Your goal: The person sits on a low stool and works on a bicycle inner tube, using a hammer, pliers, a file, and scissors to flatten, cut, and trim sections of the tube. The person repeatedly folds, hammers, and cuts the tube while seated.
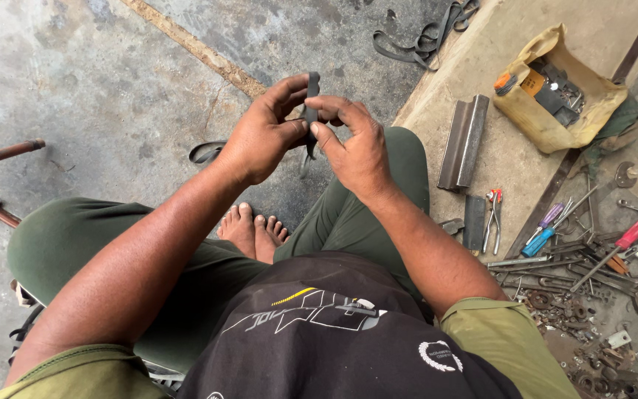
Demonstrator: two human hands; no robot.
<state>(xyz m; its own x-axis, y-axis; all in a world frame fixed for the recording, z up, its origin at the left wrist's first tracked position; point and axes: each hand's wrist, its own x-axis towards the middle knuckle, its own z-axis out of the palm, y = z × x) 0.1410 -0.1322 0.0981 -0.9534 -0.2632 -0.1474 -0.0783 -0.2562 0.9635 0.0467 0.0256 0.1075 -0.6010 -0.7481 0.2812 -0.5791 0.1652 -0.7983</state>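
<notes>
Left hand: the left hand (263, 137) was curled around a narrow black rubber strip (311, 111), thumb and forefinger pinched on its upper part.
Right hand: the right hand (356, 144) met it from the other side, fingertips pressed to the same strip, so both hands held it between them.
Strip: dull, flat and flexible-looking, it stood nearly upright above the knees, its rounded top end poking out over the fingers; its lower end hung below the hands.
Posture: the person sat with legs in dark green cloth folded, bare feet (252, 230) together on the floor (97, 81) beneath the hands.
Floor: rough grey concrete, stained and cracked, with a rusty seam running diagonally.
Loose band: a dark rubber loop (207, 151) lay on the floor just beside the left wrist.
Far bands: a tangle of black rubber bands (422, 33) lay well apart at the top.
Metal bar: a ridged grey steel bar (464, 142) rested on a paler slab to the right.
Bag: a crumpled yellow bag (555, 92) held dark metal parts.
Tools: pliers (492, 218), a blue-handled screwdriver (538, 241) and a red-handled screwdriver (614, 251) lay among rusty scrap.
Pipe: a brown rusted pipe (1, 154) showed at the left edge.
</notes>
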